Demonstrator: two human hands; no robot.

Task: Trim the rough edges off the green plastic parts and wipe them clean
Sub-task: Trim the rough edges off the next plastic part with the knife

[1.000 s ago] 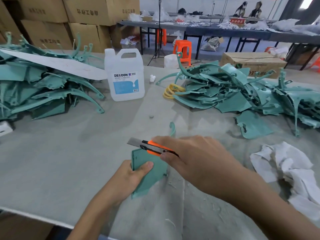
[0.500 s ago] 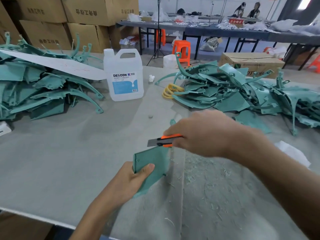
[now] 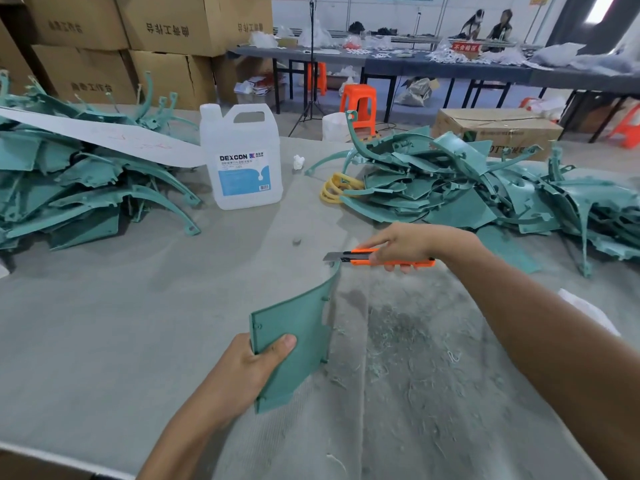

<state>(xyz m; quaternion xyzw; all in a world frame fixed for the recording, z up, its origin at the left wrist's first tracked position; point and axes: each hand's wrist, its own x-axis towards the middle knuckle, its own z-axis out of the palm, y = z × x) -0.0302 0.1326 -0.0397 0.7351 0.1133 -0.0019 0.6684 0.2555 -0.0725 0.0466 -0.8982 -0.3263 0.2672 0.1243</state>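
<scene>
Left hand point(image 3: 242, 372) grips lower end of green plastic part point(image 3: 294, 337), held above the grey table point(image 3: 104, 323); right hand point(image 3: 408, 244) grips orange utility knife point(image 3: 381, 258), blade at part's top tip

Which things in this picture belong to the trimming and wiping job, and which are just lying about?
Job in hand:
green part, gripped by the left hand
knife, held in the right hand
left heap of parts
right heap of parts
jug, probably cleaner
white rag

Lying about:
yellow coil
paper strip
cardboard boxes
orange stool
</scene>
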